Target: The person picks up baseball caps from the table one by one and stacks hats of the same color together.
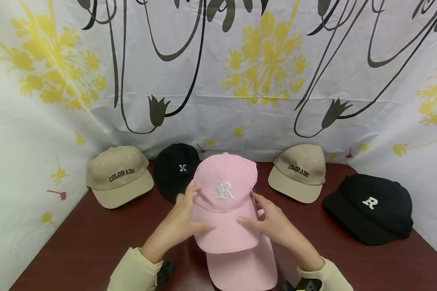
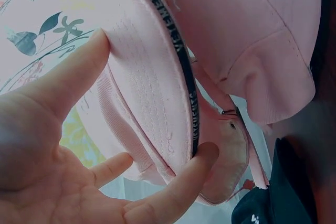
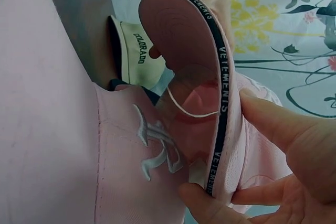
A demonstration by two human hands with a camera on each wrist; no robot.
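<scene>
Over the middle of the table, both hands hold a pink cap (image 1: 225, 173) with a white R on its crown. My left hand (image 1: 178, 220) grips its left side, thumb on top of the brim. Opposite it, my right hand (image 1: 276, 224) grips the right side, thumb likewise on the brim. Black trim with white VETEMENTS lettering (image 3: 222, 103) runs along the brim's edge in the right wrist view. A second pink cap (image 1: 244, 266) stands below, its brim toward me; the held cap overlaps its crown in the head view, while the right wrist view shows its white letter.
Beige COLORADO caps stand at the back left (image 1: 118, 169) and back right (image 1: 300, 169). Between the left beige cap and the pink ones is a black cap (image 1: 175, 161). Another black cap (image 1: 376, 206), marked R, lies on the dark red table (image 1: 105, 242) at right. A patterned cloth (image 1: 211, 81) hangs behind.
</scene>
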